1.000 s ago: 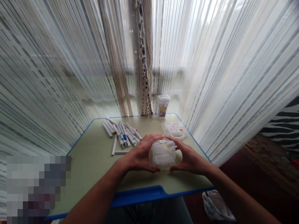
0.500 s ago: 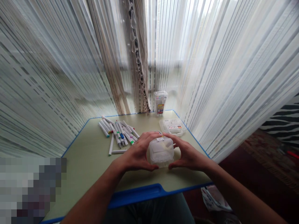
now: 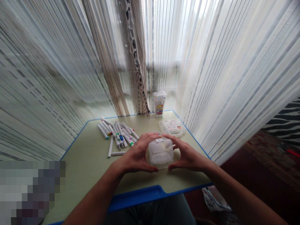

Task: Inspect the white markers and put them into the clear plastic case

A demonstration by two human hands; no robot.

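Observation:
A small clear plastic case point(image 3: 161, 152) stands upright near the front of the table, its lidded end facing me. My left hand point(image 3: 142, 153) curves round its left side, thumb low at the front and fingers over the far top edge. My right hand point(image 3: 185, 154) grips the right side the same way, with its thumb near the bottom corner. Both hands are closed on the case. What is inside cannot be made out through the cloudy plastic. Left of the case lies a loose pile of white markers point(image 3: 120, 134) with coloured ends.
A flat clear case point(image 3: 172, 127) with a printed label lies behind my right hand. A tall clear box of markers point(image 3: 159, 104) stands at the table's back edge. String curtains point(image 3: 211, 78) hang around the blue-edged table point(image 3: 86, 175). A plastic bag point(image 3: 215, 198) is below at right.
The view has shifted slightly. Both hands keep the same hold on the clear case, whose front appears tilted very slightly.

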